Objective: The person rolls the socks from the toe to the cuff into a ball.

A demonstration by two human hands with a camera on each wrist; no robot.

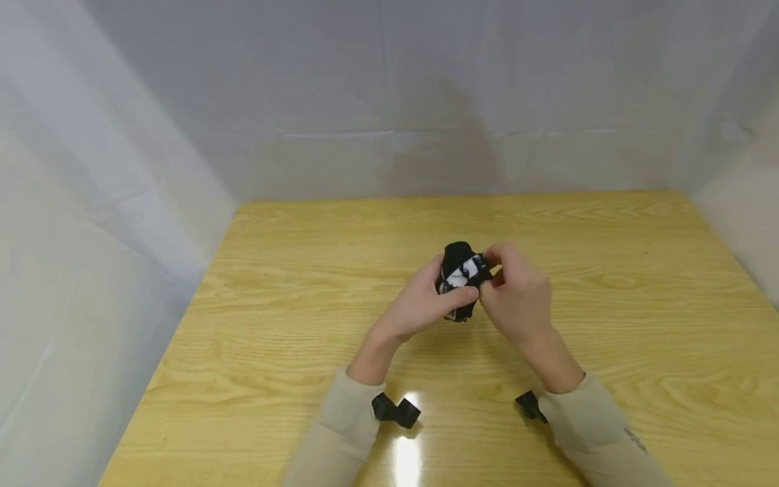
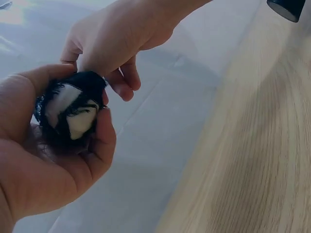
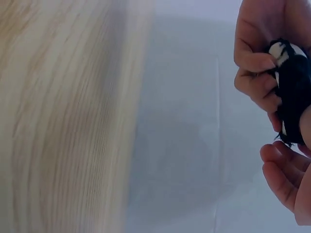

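Both hands are up above the middle of the light wooden surface (image 1: 608, 284), and between them is a small black and white ball of soft cloth (image 1: 460, 277). It looks like rolled-up socks, but that is hard to be sure of. The ball is in the air, not touching the wood.

The left hand (image 1: 426, 301) cups the ball from below and from the side. Its fingers (image 2: 104, 141) curl around the cloth, and the thumb sits across the front. The right hand (image 1: 517, 297) is at the top edge of the ball. Its fingers (image 2: 124, 82) are bent and pinch a bit of the black cloth there.

The ball looks very light and squishy. It would bend and give when squeezed, and it would not break. It does not look slippery, because the cloth is fuzzy. A roll like this may come loose, so the best place to hold it is around the middle, with a finger on the loose edge.

The back of the ball is hidden by the hands. In the right wrist view only part of the ball (image 3: 294, 92) shows, cut off at the edge. The wood is blurry in both wrist views. White cloth walls (image 1: 122, 169) stand around the surface.
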